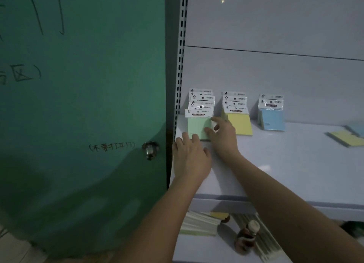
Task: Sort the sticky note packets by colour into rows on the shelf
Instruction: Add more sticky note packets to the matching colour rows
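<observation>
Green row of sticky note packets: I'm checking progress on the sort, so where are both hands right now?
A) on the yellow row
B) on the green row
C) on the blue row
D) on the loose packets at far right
B: the left hand and right hand both touch the front green packet, leftmost on the shelf.

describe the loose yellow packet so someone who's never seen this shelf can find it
Start at the green door, then follow the white shelf beside it to its far right end. Past the three leaning rows, green, yellow and blue, the loose yellow packet lies flat, beside a loose blue packet. Unlike the row packets, it lies down, away from the back wall.
</observation>
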`<action>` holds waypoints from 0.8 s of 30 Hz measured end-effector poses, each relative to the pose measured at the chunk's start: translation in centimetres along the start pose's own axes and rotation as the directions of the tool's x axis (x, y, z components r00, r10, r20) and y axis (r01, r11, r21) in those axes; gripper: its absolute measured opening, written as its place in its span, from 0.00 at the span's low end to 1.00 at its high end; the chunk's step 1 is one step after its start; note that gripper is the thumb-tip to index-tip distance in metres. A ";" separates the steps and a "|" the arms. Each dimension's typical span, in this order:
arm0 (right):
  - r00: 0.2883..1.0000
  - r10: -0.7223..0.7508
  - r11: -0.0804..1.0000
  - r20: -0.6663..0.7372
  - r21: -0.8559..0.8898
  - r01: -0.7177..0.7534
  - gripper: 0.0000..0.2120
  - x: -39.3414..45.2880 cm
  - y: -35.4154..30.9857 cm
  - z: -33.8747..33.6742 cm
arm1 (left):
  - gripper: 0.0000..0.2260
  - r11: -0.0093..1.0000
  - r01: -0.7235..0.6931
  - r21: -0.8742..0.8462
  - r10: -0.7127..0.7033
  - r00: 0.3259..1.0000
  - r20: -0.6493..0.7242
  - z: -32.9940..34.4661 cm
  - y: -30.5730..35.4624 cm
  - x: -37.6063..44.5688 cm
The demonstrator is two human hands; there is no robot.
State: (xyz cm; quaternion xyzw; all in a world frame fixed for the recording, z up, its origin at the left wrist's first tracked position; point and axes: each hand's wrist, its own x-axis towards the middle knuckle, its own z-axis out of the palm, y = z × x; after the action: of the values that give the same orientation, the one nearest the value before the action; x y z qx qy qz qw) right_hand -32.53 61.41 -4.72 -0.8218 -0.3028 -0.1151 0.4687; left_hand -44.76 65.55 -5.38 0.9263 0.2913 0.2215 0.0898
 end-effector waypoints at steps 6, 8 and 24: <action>0.983 0.155 0.972 0.096 0.164 -0.169 0.23 -1.0 -1.0 -1.9 | 0.17 1.000 -0.029 0.005 0.029 0.999 0.014 -0.5 -0.2 0.1; 0.962 0.203 0.945 0.184 0.219 -0.242 0.25 -1.5 -0.6 -3.7 | 0.19 1.000 -0.029 -0.002 0.029 0.999 0.014 -0.7 -0.2 0.2; 0.905 0.086 0.973 0.417 -0.229 0.013 0.23 -5.7 12.1 -31.7 | 0.17 0.996 -0.085 -0.029 0.089 0.981 0.173 -0.8 21.4 -3.6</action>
State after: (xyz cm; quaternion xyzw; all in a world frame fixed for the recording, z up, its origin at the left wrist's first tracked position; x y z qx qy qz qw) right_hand -26.69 28.02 1.02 -0.8806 -0.3669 0.0414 0.2972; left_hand -37.07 46.11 0.31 0.9529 0.2392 0.1466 0.1149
